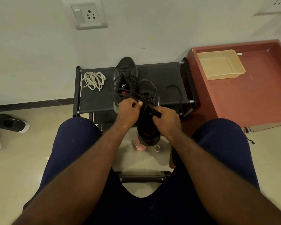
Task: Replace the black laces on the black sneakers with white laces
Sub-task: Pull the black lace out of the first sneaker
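At far left on the rack (97, 101) the white laces (92, 80) lie in a loose heap, untouched; right of them the far sneaker (126, 67) stands toe to the wall, its own lace slack but threaded. I judge the step in hand to be unlacing the near sneaker (148, 129), which I hold with its toe over the rack and its heel toward me. My left hand (128, 111) comes in on a straight forearm, fingers curled, thumb and forefinger pinching the black lace (145, 98) at the upper eyelets; my right hand (166, 120) is curled at the shoe's opening, gripping what looks like the tongue or collar, I cannot tell which. The free end (180, 93) loops over the rack to the right. Next I would draw the lace out eyelet by eyelet; that calls for the right hand to brace the shoe while the left pulls; then a reach far left for the white laces.
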Demonstrator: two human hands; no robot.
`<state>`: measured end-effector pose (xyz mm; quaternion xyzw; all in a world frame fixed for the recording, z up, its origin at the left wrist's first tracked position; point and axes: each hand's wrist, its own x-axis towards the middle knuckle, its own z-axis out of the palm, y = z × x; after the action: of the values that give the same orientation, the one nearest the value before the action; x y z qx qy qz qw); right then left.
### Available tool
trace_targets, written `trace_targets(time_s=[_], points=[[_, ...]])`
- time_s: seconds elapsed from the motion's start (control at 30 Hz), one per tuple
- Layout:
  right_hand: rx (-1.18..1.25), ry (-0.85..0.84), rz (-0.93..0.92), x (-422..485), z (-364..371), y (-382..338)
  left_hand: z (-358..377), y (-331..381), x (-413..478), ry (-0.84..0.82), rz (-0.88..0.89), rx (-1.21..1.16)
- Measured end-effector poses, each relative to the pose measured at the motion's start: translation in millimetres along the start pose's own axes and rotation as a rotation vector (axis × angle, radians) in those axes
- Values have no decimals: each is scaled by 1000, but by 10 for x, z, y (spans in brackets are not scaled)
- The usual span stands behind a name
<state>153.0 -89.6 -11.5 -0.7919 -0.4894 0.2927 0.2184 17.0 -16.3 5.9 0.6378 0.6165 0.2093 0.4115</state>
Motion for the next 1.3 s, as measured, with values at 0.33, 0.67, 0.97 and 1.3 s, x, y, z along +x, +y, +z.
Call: trace_targets(time_s=[0.33,0.67,0.97,1.3], points=[[34,-6,30,7,6,13,-688,85,163,420,-23,-545],[8,-8,11,4,29,8,-183,18,3,-225,-12,88],[-73,-39,-8,-15,29,5,-24,25,106,-334,-10,-13],[-93,-8,-5,-7,8,-58,-71,13,94,-203,9,-11]])
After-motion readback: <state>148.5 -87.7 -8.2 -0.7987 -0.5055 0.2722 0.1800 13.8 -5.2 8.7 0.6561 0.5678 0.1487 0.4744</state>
